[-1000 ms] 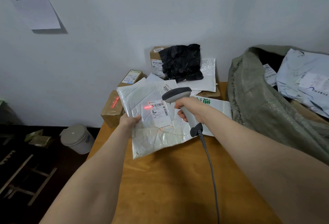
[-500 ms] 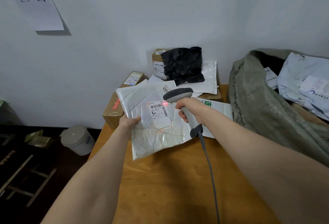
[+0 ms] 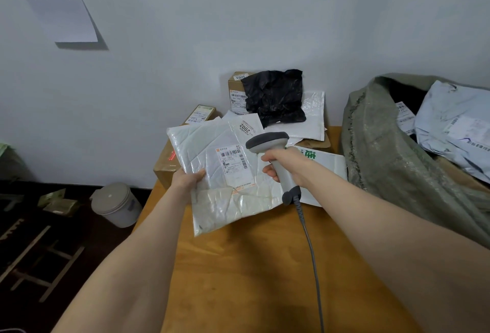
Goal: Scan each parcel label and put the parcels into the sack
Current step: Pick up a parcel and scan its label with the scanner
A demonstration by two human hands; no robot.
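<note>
Wooden tabletop (image 3: pixel 252 266) against white wall (image 3: pixel 265 28). Left hand (image 3: pixel 187 181) pinches white parcel (image 3: pixel 209 147) by its edge, held tilted above tabletop, label (image 3: pixel 233 165) up. Right hand (image 3: pixel 285 164) wrapped round scanner (image 3: pixel 267 142) handle, head just beside label. Best: keep label flat, aim square at barcode. Sack (image 3: pixel 384 152) gapes right; pile (image 3: pixel 273 99) waits behind. Bucket (image 3: pixel 116 204) on floor (image 3: pixel 53 240), left.
</note>
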